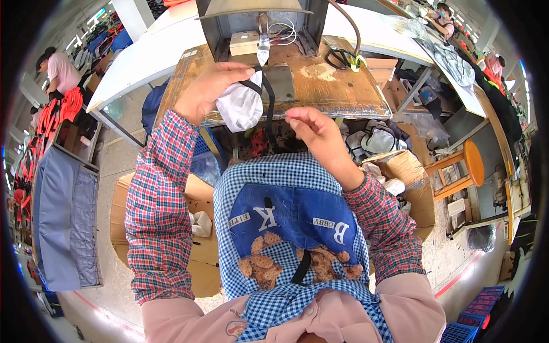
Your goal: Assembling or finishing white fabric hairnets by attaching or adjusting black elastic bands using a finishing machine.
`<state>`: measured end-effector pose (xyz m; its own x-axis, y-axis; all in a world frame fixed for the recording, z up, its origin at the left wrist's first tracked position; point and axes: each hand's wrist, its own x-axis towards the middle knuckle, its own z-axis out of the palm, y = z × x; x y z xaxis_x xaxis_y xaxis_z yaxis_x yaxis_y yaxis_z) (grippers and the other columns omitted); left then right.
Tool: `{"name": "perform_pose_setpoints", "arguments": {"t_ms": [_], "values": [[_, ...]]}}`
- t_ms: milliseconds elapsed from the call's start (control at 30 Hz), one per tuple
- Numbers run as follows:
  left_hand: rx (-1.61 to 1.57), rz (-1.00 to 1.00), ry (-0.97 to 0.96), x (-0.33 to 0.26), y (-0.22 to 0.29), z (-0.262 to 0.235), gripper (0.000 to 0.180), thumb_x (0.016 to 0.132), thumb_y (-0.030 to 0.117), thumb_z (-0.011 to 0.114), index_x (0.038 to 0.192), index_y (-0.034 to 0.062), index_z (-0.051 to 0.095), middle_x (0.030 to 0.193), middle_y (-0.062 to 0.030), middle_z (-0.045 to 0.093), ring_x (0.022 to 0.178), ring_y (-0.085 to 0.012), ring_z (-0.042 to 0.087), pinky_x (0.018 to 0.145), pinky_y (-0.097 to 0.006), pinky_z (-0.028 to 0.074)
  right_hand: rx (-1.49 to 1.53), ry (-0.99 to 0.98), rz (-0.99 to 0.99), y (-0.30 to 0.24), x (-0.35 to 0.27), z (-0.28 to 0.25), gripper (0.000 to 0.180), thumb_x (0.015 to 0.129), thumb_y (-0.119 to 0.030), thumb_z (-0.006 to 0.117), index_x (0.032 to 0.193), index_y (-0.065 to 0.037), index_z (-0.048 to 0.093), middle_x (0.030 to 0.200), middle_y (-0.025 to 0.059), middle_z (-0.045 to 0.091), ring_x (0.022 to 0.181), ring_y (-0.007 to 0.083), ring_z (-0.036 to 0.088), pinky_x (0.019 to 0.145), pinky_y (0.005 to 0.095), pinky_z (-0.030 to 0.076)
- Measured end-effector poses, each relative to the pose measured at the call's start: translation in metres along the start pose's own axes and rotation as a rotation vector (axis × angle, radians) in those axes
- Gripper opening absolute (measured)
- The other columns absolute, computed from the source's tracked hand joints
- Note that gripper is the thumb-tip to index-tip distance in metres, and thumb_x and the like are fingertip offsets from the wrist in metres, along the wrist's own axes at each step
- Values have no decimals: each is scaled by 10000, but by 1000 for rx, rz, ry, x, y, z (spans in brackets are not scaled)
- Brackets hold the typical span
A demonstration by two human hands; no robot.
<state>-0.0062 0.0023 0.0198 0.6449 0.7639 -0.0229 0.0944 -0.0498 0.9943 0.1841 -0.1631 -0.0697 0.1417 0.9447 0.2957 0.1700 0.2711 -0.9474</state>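
Note:
My left hand (207,90) pinches a white fabric pouch (241,107) with black strap on it, over the front of a worn wooden bench (194,77). A length of black strap (269,114) loops near the top of the pouch and hangs past the bench edge. Just above the strap, a pointed metal blade (263,51) sticks out from a metal machine housing (214,28). To the right of the strap, my right hand (317,134) is apart from the pouch. Its thumb and fingertips are pinched together; whatever is between them is too small to make out.
Cardboard boxes (414,171) with white fabric pieces stand on both sides of my lap. A blue checked apron (229,171) covers me, with short black strap pieces on it. A wooden stool (472,166) stands right. White tables (134,68) flank the bench; other people sit farther off.

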Motion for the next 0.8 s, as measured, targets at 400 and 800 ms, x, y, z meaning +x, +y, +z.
{"name": "perform_pose_setpoints", "arguments": {"t_ms": [400,800], "values": [[175,353,-137,-97,-27,65,317,953,222,602,1189,12,585,1016,-5,600,913,-54,545,757,-210,461,88,7,200,-28,-55,-28,373,799,-139,637,1145,-15,575,916,41,658,797,127,613,702,261,509],[817,-625,640,-306,-377,-161,477,731,395,702,961,-21,677,943,-209,688,888,-341,669,806,-418,517,-874,219,622,31,-163,-170,575,934,-296,605,1388,3,416,1450,163,413,1352,248,374,1101,350,288]]}}
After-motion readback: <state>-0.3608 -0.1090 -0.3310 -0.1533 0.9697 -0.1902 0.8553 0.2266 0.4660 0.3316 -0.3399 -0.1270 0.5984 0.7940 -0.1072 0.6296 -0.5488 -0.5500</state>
